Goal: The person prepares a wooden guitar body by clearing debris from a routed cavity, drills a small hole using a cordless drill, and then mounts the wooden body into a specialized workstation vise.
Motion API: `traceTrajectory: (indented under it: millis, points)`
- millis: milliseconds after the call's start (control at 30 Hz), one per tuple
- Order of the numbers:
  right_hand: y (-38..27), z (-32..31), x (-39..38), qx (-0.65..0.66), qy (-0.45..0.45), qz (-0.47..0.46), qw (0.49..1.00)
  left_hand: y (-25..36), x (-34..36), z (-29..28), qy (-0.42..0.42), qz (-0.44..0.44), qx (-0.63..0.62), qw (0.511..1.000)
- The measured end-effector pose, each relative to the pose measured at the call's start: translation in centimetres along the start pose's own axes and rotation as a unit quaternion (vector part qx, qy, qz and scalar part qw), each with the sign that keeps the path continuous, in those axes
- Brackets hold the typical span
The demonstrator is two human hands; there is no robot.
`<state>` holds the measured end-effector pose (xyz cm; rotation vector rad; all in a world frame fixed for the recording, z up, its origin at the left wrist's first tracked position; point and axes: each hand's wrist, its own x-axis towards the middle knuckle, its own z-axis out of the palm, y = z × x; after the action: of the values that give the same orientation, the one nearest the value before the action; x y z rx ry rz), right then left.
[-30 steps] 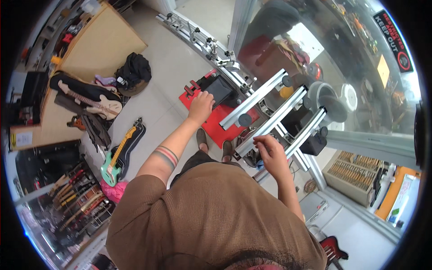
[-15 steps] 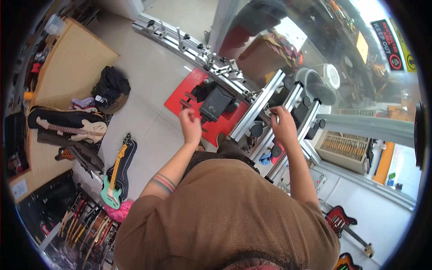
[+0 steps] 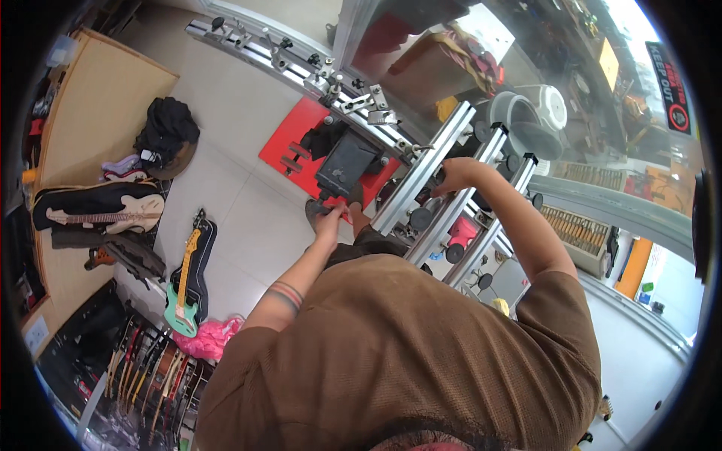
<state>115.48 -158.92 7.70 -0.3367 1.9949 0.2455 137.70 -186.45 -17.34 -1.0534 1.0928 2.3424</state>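
A black box-shaped device (image 3: 348,164) stands on a red board (image 3: 284,135) on the floor. At its near end, my left hand (image 3: 329,221) is closed, fingers bent, beside a dark bracket; a small red piece shows next to the fingers, and what they hold is unclear. My right hand (image 3: 456,175) reaches down between two aluminium rails (image 3: 426,171), fingers bent. Its fingertips are lost among dark parts near a round black knob (image 3: 420,219), so its grip is hidden. A flat metal clamp piece (image 3: 294,158) lies on the board's left part.
A long aluminium rail with clamps and a dial gauge (image 3: 382,117) runs along the board's far side. Left on the floor lie a mint-green guitar (image 3: 181,312) in its case and a cream guitar (image 3: 135,216). Several guitars (image 3: 147,376) stand in a rack. A glass pane rises at the far right.
My left hand has come down toward the device's near end. My right hand has moved slightly left and up, its elbow swinging outward. The view and my body have shifted.
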Motion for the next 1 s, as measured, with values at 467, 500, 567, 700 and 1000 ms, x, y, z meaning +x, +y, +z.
traceTrajectory:
  millis: [467,500,567,700,1000]
  points:
    - [1.1,3.1,1.9,0.232,0.144,-0.189,0.943,-3.2,2.0,2.3,0.261,0.057,-0.075,0.961]
    - [1.1,3.6,2.0,0.219,0.137,-0.164,0.952,-1.7,0.2,3.2,0.224,0.064,-0.081,0.969]
    - [2.1,4.8,2.4,0.212,0.191,-0.162,0.945,1.0,-1.1,5.3,0.189,0.081,-0.1,0.974]
    - [2.2,4.6,3.0,0.186,0.169,-0.138,0.958,1.4,-1.4,5.7,0.223,0.074,-0.126,0.964]
    - [2.4,5.2,3.7,0.185,0.192,-0.109,0.958,4.6,-9.6,7.7,0.096,-0.173,-0.178,0.964]
